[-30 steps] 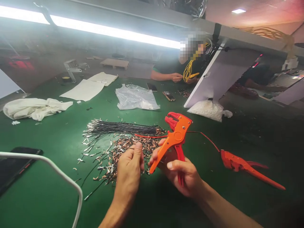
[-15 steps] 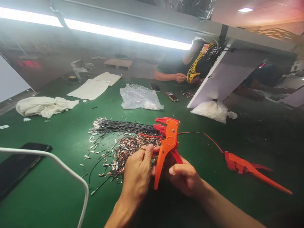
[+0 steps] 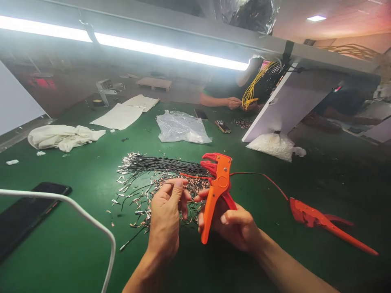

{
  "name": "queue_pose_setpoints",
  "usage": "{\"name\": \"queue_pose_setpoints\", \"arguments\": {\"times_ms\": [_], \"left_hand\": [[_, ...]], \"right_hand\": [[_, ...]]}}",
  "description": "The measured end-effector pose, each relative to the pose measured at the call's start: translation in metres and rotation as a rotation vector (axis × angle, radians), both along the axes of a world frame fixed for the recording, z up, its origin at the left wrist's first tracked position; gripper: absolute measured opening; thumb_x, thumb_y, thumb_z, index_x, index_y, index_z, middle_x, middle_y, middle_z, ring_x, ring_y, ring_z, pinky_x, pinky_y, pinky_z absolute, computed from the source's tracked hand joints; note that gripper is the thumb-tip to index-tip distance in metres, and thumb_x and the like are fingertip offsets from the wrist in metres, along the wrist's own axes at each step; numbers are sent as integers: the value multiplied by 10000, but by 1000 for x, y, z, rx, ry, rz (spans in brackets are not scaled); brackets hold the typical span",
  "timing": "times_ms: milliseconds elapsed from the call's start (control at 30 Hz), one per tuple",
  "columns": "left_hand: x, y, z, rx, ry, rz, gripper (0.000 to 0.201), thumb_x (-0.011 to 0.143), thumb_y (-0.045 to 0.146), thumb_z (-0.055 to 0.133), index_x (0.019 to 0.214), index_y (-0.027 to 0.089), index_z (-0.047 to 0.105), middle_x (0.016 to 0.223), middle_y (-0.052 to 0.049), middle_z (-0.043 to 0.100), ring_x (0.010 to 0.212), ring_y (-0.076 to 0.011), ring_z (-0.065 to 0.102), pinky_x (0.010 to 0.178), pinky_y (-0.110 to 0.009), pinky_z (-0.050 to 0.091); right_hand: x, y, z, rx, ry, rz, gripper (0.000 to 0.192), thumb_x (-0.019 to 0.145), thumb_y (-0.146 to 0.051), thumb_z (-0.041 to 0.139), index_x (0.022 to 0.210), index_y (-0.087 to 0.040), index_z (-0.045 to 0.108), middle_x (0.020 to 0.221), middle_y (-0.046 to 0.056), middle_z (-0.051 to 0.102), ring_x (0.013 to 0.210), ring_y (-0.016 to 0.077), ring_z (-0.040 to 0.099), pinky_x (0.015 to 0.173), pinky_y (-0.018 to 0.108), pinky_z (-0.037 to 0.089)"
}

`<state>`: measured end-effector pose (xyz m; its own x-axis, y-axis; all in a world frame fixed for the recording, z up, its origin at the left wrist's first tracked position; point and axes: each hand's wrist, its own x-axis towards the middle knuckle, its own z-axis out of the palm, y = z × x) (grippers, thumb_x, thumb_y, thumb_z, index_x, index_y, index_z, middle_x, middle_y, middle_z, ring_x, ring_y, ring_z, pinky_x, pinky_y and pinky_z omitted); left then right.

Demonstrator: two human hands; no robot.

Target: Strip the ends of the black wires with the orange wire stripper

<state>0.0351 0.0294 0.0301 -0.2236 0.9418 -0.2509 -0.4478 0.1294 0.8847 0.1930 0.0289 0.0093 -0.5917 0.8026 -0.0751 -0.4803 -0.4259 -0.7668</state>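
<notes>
My right hand is wrapped around the handles of an orange and red wire stripper, which stands upright with its jaws at the top facing left. To the left of it, my left hand pinches a thin black wire between thumb and forefinger; the wire trails off to the left. Beneath and behind both hands lies a heap of short black and copper-coloured wire scraps. A bundle of black wires with pale terminal ends lies just behind the heap, partly hidden by the stripper.
A second orange wire stripper rests at right, with a thin red wire near it. A phone and a white cable are at left. Farther back are a plastic bag, a white cloth and a person's hands with yellow wires.
My left hand has moved left, away from the stripper, widening the gap between my hands. The right hand keeps its grip on the stripper. The whole view has shifted slightly.
</notes>
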Motion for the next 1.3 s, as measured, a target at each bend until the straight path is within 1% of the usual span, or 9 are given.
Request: {"name": "queue_pose_setpoints", "arguments": {"times_ms": [67, 167, 233, 333, 567, 667, 933, 1133, 1300], "left_hand": [[-3, 1, 1, 12, -27, 19, 395, 700, 492, 752, 857, 157, 613, 622, 26, 600, 465, -79, 467, 381, -186, 370], [-11, 5, 2, 6, -79, 41, 423, 648, 475, 790, 853, 139, 636, 661, -12, 651, 497, -96, 518, 380, -194, 410], [-18, 7, 4, -10, -98, 49, 438, 607, 456, 818, 840, 127, 647, 673, -31, 673, 498, -96, 532, 386, -194, 425], [-27, 9, 9, -40, -85, 46, 443, 567, 430, 844, 810, 115, 650, 661, -44, 686, 470, -91, 530, 382, -195, 426], [-39, 13, 26, 2, -58, 64, 416, 609, 445, 825, 812, 144, 623, 644, -15, 665, 493, -102, 538, 365, -190, 426], [-41, 16, 27, 3, -89, 56, 419, 603, 456, 822, 804, 157, 607, 627, -1, 646, 494, -105, 531, 354, -190, 423], [-31, 19, 9, -65, -99, -101, 449, 616, 490, 808, 807, 151, 583, 632, 5, 624, 490, -94, 518, 354, -179, 429], [-28, 18, -7, -77, -118, -174, 441, 653, 510, 781, 822, 158, 575, 624, 11, 605, 482, -95, 506, 343, -186, 434], [-29, 16, -16, -39, -111, -175, 397, 706, 487, 757, 834, 161, 570, 659, 0, 618, 500, -99, 524, 361, -188, 442]], "right_hand": [[2, 2, -1, 8, -11, -15, 560, 640, -120, 510, 1184, -200, 618, 943, 86, 693, 830, 247, 640, 748, 424, 498], [5, 5, -3, 31, -17, -62, 551, 636, -115, 512, 1168, -212, 619, 1193, 108, 638, 841, 232, 632, 742, 417, 507], [6, 6, -4, 41, -13, -63, 533, 647, -126, 509, 1162, -215, 619, 1270, 115, 600, 834, 229, 633, 741, 423, 511], [6, 6, -6, 37, -7, -25, 532, 657, -130, 523, 1173, -217, 618, 1238, 110, 608, 844, 236, 640, 760, 437, 507], [2, -1, -13, 76, 51, 43, 618, 681, -118, 554, 1290, -219, 575, 1197, 103, 637, 862, 250, 666, 780, 448, 503], [1, -2, -13, 72, 61, 28, 642, 680, -102, 543, 1301, -260, 569, 1277, 96, 607, 885, 245, 670, 770, 434, 506], [5, 7, -9, -3, 41, 16, 699, 664, -119, 506, 1333, -319, 527, 1345, 73, 584, 843, 223, 658, 714, 424, 521], [6, 7, -17, 28, 112, 127, 687, 656, -90, 518, 1323, -249, 549, 1313, 110, 602, 846, 232, 679, 757, 445, 528], [7, 6, -17, 41, 102, 124, 647, 671, -102, 515, 1309, -197, 558, 1337, 129, 584, 849, 243, 683, 750, 438, 528]]}}
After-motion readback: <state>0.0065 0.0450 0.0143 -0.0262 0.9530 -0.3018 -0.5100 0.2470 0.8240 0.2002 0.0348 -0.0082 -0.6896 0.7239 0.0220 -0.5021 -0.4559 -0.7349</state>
